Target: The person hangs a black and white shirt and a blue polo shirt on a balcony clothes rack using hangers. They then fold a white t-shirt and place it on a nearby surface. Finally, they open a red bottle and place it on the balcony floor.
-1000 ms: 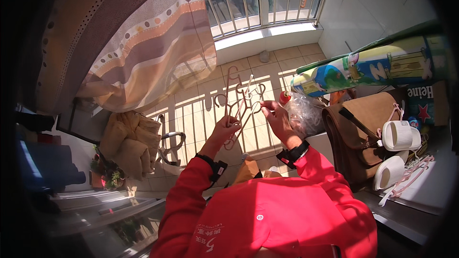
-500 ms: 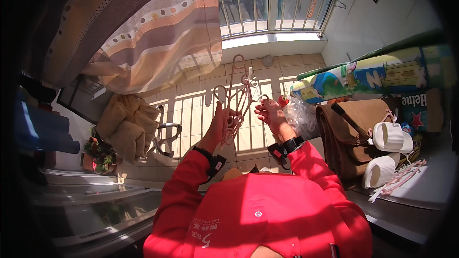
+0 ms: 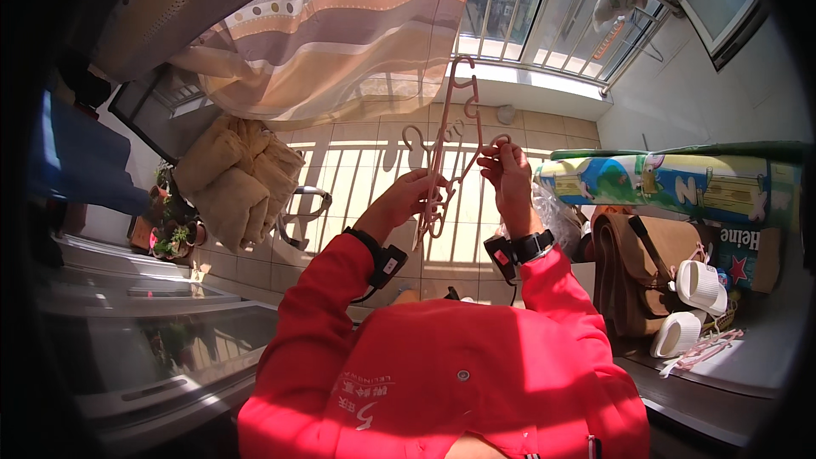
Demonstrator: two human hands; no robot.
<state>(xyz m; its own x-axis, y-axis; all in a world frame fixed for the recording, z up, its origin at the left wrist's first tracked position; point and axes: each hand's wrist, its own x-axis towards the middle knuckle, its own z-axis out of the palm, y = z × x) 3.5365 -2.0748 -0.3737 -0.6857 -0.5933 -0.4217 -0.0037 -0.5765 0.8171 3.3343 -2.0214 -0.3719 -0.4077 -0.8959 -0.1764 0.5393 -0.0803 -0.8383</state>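
Observation:
My left hand [image 3: 405, 201] is closed around a bunch of pink plastic clothes hangers [image 3: 439, 138], raised in front of my chest. Their long arms point away from me, and one greyish hook sticks out to the left of the bunch. On the other side, my right hand [image 3: 509, 168] pinches the hook at the end of one hanger in the bunch. The fingertips partly cover that hook. How many hangers overlap here is hard to make out.
A striped curtain [image 3: 340, 42] hangs at far left, with a bundled beige cloth [image 3: 234, 178] below it. At right lie a rolled patterned mat [image 3: 654, 180], a brown bag [image 3: 633, 263], white slippers [image 3: 700, 286] and more pink hangers [image 3: 710, 347]. A metal railing [image 3: 527, 17] runs across the window.
The hangers have risen and turned slightly in my left hand. My right hand has lifted, and its fingers now meet on the hanger's hook. The whole view has shifted a little.

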